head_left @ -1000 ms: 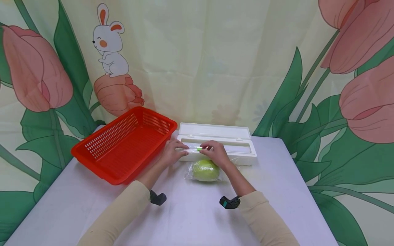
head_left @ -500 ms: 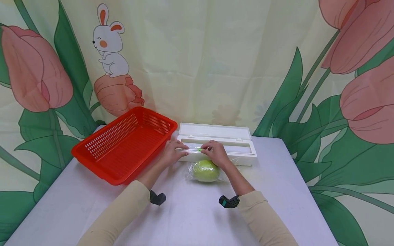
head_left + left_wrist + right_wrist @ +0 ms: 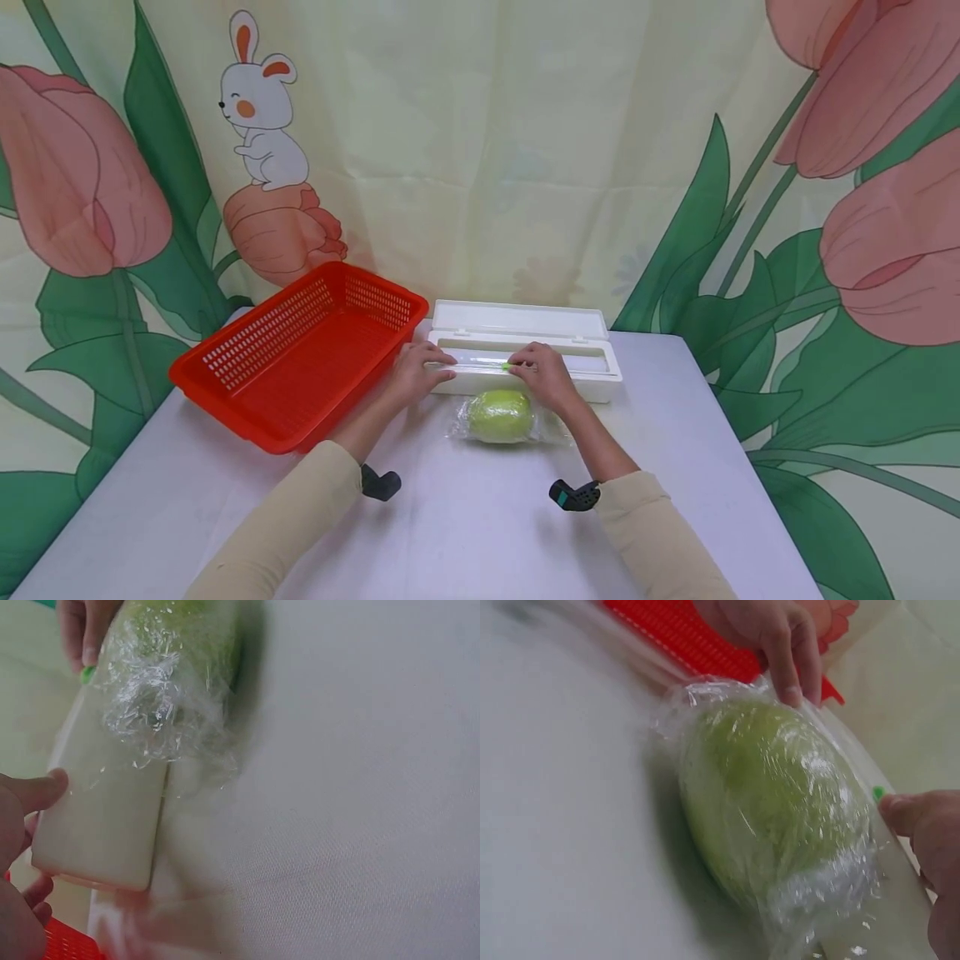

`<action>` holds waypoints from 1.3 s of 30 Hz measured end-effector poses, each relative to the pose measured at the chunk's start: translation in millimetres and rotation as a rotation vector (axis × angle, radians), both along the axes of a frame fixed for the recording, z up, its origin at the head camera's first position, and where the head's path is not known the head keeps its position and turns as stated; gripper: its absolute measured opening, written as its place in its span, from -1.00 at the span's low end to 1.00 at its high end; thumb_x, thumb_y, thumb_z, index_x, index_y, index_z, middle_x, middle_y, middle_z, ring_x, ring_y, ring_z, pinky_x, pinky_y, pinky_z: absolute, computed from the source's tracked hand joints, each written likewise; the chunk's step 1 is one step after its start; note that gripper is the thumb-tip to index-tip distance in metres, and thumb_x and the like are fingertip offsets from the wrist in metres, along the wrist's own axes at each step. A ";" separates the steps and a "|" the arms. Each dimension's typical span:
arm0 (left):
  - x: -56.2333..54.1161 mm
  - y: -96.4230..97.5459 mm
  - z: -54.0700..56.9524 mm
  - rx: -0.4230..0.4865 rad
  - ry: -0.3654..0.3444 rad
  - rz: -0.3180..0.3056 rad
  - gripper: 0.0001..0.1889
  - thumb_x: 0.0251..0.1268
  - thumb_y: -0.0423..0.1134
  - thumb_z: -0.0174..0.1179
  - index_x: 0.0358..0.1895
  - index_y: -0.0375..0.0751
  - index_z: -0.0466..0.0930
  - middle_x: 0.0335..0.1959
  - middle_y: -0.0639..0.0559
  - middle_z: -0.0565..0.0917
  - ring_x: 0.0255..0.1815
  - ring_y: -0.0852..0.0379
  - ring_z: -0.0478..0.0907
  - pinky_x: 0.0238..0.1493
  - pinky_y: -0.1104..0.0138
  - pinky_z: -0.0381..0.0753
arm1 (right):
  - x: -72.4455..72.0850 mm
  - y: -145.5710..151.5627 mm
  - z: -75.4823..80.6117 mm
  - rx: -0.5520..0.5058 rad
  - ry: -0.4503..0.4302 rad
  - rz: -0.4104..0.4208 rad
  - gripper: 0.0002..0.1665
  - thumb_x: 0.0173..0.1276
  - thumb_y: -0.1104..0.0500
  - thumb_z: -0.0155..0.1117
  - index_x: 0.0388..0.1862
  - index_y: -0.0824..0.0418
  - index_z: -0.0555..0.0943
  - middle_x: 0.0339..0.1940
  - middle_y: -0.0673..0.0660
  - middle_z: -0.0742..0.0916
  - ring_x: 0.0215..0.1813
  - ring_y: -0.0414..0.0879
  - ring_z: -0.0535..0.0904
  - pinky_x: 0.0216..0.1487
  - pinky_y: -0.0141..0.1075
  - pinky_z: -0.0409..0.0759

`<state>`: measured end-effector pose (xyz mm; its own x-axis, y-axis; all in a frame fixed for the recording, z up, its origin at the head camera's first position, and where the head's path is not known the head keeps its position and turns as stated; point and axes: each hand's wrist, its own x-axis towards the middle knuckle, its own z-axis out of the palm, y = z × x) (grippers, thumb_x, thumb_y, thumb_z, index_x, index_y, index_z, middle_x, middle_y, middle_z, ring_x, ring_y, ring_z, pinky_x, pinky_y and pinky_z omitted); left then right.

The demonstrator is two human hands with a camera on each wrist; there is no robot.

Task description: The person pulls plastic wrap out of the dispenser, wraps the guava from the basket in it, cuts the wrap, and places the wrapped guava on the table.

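A white cling film dispenser box stands at the back of the table with its lid flipped up. My left hand grips its left end, thumb on the front edge and fingers behind. My right hand pinches the small green slider cutter on the front rail, seen at the thumb tip in the right wrist view. In front of the box lies a green melon-like fruit in clear cling film, its crinkled film reaching the box. Neither hand visibly touches the fruit.
A red plastic basket with slotted walls sits left of the box, close to my left hand and forearm. The white-covered table extends towards me. Behind it hangs a curtain printed with tulips and a rabbit.
My right hand has slid the green slider cutter rightwards along the rail. The left hand keeps its grip on the box. The head view has shifted slightly.
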<state>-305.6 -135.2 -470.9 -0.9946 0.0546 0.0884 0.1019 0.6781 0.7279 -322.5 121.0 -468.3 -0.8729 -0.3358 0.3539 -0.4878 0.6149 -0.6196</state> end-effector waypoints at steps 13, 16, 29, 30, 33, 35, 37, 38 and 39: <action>2.1 -0.5 0.2 -0.008 0.043 -0.015 -0.77 0.11 -0.12 0.40 -0.12 0.04 0.77 0.03 0.00 0.62 0.19 -0.01 0.31 0.18 0.04 0.27 | 3.3 75.1 -5.4 0.048 0.104 -0.115 -0.89 0.16 0.29 0.42 -0.30 0.25 0.75 -0.28 0.17 0.71 -0.13 0.06 0.55 -0.14 -0.11 0.58; 1.9 -2.1 -0.5 -0.008 0.063 -0.020 -0.77 0.11 -0.14 0.40 -0.13 0.02 0.77 -0.01 0.00 0.63 0.18 -0.02 0.30 0.17 0.03 0.25 | 5.2 91.4 -4.8 0.060 0.094 -0.168 -0.89 0.17 0.30 0.41 -0.29 0.26 0.75 -0.28 0.18 0.69 -0.13 0.06 0.52 -0.14 -0.10 0.56; 1.1 -1.9 -0.6 -0.005 0.038 -0.021 -0.79 0.13 -0.13 0.39 -0.13 0.04 0.77 0.01 0.00 0.62 0.20 -0.01 0.29 0.19 0.03 0.26 | 13.3 139.0 -8.4 0.067 0.080 -0.279 -0.82 0.22 0.31 0.37 -0.18 0.28 0.73 -0.23 0.24 0.67 -0.18 0.07 0.49 -0.21 -0.21 0.46; 1.4 -2.0 -0.4 -0.009 0.036 -0.018 -0.79 0.13 -0.12 0.39 -0.13 0.05 0.77 0.02 0.00 0.62 0.20 -0.01 0.29 0.19 0.02 0.26 | 14.1 142.8 -9.3 0.066 0.072 -0.298 -0.81 0.23 0.30 0.37 -0.17 0.27 0.73 -0.22 0.24 0.66 -0.17 0.06 0.49 -0.21 -0.23 0.45; 2.2 -3.3 0.3 -0.021 0.033 -0.007 -0.79 0.12 -0.13 0.39 -0.14 0.04 0.77 0.02 -0.01 0.62 0.19 -0.02 0.30 0.19 0.01 0.26 | 15.7 149.7 -12.0 0.070 0.035 -0.320 -0.79 0.28 0.26 0.34 -0.10 0.24 0.72 -0.15 0.24 0.65 -0.12 0.07 0.49 -0.19 -0.25 0.48; 1.7 -3.7 -0.2 -0.030 0.033 -0.007 -0.79 0.13 -0.12 0.39 -0.14 0.05 0.77 0.03 -0.01 0.62 0.18 -0.01 0.31 0.19 0.01 0.27 | 16.2 151.9 -12.3 0.065 0.021 -0.339 -0.78 0.29 0.25 0.32 -0.09 0.24 0.72 -0.12 0.26 0.64 -0.09 0.08 0.49 -0.17 -0.26 0.48; 1.2 -2.9 -0.4 -0.033 0.034 -0.007 -0.78 0.12 -0.12 0.39 -0.14 0.06 0.77 0.04 -0.01 0.62 0.19 -0.01 0.31 0.19 0.02 0.27 | 16.1 153.6 -13.3 0.061 0.025 -0.352 -0.78 0.29 0.24 0.33 -0.09 0.23 0.72 -0.11 0.25 0.64 -0.10 0.06 0.50 -0.19 -0.29 0.48; 0.9 -2.3 -0.8 -0.030 0.031 -0.005 -0.78 0.12 -0.11 0.39 -0.13 0.07 0.77 0.04 0.00 0.61 0.19 -0.01 0.31 0.19 0.02 0.27 | 15.9 154.1 -13.5 0.060 0.027 -0.353 -0.78 0.29 0.24 0.33 -0.09 0.23 0.72 -0.11 0.25 0.64 -0.10 0.06 0.50 -0.20 -0.30 0.48; 0.6 -1.5 -1.3 -0.030 0.032 -0.005 -0.78 0.12 -0.11 0.39 -0.13 0.07 0.77 0.04 0.00 0.62 0.19 -0.01 0.31 0.19 0.02 0.27 | 16.0 154.5 -13.1 0.058 0.024 -0.355 -0.78 0.30 0.24 0.32 -0.08 0.23 0.72 -0.11 0.25 0.64 -0.10 0.07 0.50 -0.20 -0.30 0.47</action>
<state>-305.0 -136.7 -472.2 -0.9909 0.0630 0.1187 0.1286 0.6991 0.7033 -306.5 275.5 -481.5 -0.9304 -0.0334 0.3651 -0.2517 0.7823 -0.5698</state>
